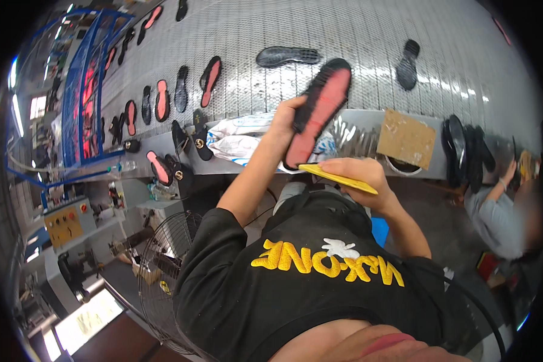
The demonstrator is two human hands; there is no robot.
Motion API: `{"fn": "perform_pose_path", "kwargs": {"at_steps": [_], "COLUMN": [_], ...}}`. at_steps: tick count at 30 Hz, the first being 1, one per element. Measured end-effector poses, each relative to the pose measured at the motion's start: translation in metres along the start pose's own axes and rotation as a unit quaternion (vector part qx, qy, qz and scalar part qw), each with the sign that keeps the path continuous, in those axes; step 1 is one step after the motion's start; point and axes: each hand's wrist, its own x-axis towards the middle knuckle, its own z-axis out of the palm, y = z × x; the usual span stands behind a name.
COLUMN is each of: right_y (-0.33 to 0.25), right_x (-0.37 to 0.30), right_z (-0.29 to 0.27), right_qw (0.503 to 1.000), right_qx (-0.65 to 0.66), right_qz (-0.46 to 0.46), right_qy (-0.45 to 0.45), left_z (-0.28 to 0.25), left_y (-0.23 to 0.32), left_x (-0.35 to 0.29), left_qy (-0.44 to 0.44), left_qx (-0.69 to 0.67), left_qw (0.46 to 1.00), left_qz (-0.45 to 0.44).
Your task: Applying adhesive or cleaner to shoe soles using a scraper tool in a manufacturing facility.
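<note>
My left hand (288, 119) grips a black shoe upper (326, 101) by its side, with the pink bottom face turned up. The shoe is tilted, its broad toe end up over the belt and its narrow heel end down near my body. In my right hand (363, 173) is a flat yellow tool (338, 177), shaped like a handle or scraper. Its left tip reaches the heel end of the shoe; whether it touches I cannot tell. Beyond the shoe a black sole (287, 57) lies on the mesh belt (344, 24).
Black soles (181, 89) and pink-bottomed shoe uppers (163, 101) lie along the belt. White plastic bag (232, 143), brown board (406, 139) and more black soles (456, 151) rest by the near edge. A fan (163, 277) stands left; a co-worker (501, 217) is at right.
</note>
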Motion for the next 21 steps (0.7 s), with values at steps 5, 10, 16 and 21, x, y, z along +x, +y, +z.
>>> {"fn": "perform_pose_path", "kwargs": {"at_steps": [5, 10, 16, 21], "right_y": [0.022, 0.042, 0.054, 0.052], "right_x": [0.007, -0.014, -0.045, -0.096], "right_z": [0.002, 0.019, 0.037, 0.013], "right_qw": [0.948, 0.902, 0.848, 0.787], "right_qx": [0.083, 0.06, -0.02, -0.008], "right_qz": [0.191, 0.297, 0.367, 0.413], "right_qy": [0.241, 0.309, 0.382, 0.458], "left_z": [-0.142, -0.111, -0.058, 0.017], "left_y": [0.067, 0.036, -0.043, -0.07], "left_x": [0.101, 0.235, 0.379, 0.358], "left_qy": [-0.045, -0.148, -0.031, 0.119], "left_qx": [-0.06, -0.072, 0.126, 0.478], "left_qw": [0.996, 0.983, 0.991, 0.868], "left_qz": [0.04, -0.082, -0.022, 0.053]}}
